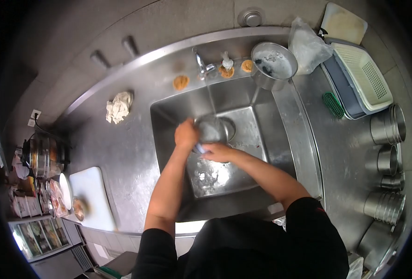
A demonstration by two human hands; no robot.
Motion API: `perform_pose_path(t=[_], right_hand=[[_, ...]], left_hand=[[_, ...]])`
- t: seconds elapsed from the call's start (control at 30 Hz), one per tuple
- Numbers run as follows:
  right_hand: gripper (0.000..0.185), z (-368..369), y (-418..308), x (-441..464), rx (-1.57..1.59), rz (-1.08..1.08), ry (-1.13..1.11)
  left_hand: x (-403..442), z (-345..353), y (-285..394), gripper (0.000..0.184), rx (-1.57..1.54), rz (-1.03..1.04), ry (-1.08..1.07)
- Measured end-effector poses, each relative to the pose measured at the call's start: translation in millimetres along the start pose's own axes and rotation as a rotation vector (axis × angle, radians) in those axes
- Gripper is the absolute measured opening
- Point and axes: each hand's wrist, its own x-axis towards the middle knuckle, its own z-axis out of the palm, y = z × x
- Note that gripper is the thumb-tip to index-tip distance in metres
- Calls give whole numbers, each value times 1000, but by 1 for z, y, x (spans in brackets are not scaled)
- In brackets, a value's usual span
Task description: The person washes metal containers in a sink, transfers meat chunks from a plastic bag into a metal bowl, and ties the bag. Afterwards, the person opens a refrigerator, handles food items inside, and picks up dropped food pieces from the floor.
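Inside the steel sink, under a stream of water from the faucet, is a shiny round bowl; motion smears its edges. My left hand is closed at the bowl's left rim, seen from its back. Just below the bowl, my right hand closes on a small pale bluish thing whose kind I cannot make out. A second round metal rim shows behind the bowl at its right. Wet, glinting patches cover the sink floor.
A steel pot of cloudy water stands at the sink's back right corner. Scouring pads lie by the faucet. A crumpled cloth and white cutting board are left; baskets, a green scrubber and metal containers are right.
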Motion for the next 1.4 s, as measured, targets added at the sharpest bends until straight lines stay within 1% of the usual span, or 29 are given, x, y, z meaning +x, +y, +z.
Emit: perform_pose_path(t=[0.03,0.07,0.13,0.17,0.2,0.23,0.27,0.37,0.4,0.43,0.47,0.5,0.57,0.6,0.63,0.67,0.73,0.8,0.87,0.9,0.97,1.0,1.07,1.13,1.2,1.23,1.3,1.33,1.4], right_hand=[[18,-3,3,-2,63,-10,-149],[18,-10,7,-5,61,-15,-150],[19,-25,17,-13,-783,-154,-89],[19,-32,19,-9,-784,-147,-81],[18,-44,23,-3,-794,-238,175],[18,-56,23,3,-797,-332,423],[18,-62,23,6,-801,-332,417],[41,-70,8,17,-304,18,724],[41,-72,3,19,-305,18,728],[42,-73,0,19,-277,92,780],[43,-77,-2,18,-250,166,832],[43,-82,-1,17,-255,168,835],[45,-98,3,12,-117,335,765],[45,-110,3,8,-126,330,767],[45,-123,2,0,-180,225,906],[45,-136,0,-8,-232,117,1042],[45,-177,-15,-27,-240,87,1207],[47,-219,-12,-42,-401,59,1328],[47,-255,1,-51,-480,154,1356],[47,-270,11,-54,-491,149,1360],[43,-286,32,-54,-603,339,1213],[43,-286,32,-49,-605,337,1215],[42,-276,27,-29,-818,37,1211],[43,-251,23,1,-640,-67,968],[43,-218,9,23,-737,-74,757],[43,-207,9,34,-732,-75,760],[42,-191,12,51,-636,95,589],[42,-189,16,55,-635,92,587],[40,-189,27,62,-559,252,536]], left_hand=[[1,-5,-5,20,32,16,-48],[4,-10,-9,20,66,35,-90],[5,8,-22,23,93,79,-89],[6,16,-22,25,102,91,-121],[10,18,-18,26,106,105,-148],[11,12,-10,26,75,44,-244],[11,6,-5,26,68,42,-244],[13,-4,-4,25,-52,75,-305],[16,-4,-3,24,-79,126,-225],[18,-2,-2,23,-108,180,-145],[20,0,0,23,-111,186,-145],[19,-3,5,22,-124,262,-77],[21,-8,17,20,-143,340,-2],[26,-11,23,21,-164,428,73],[29,-15,29,21,-182,514,148],[33,-17,35,21,-187,512,152],[40,-25,53,26,-201,554,176],[51,-23,61,24,-192,584,210],[61,-21,69,30,-75,561,142],[60,-22,73,27,-80,548,136],[66,-13,73,27,-86,555,138],[69,-9,72,27,-85,556,135],[68,-5,72,27,-101,539,127],[68,1,70,27,-113,518,113],[71,7,65,26,-112,522,106],[72,9,63,26,-106,521,106],[73,9,59,24,-115,558,130],[73,8,58,24,-114,555,131],[72,6,56,23,-114,581,144]])
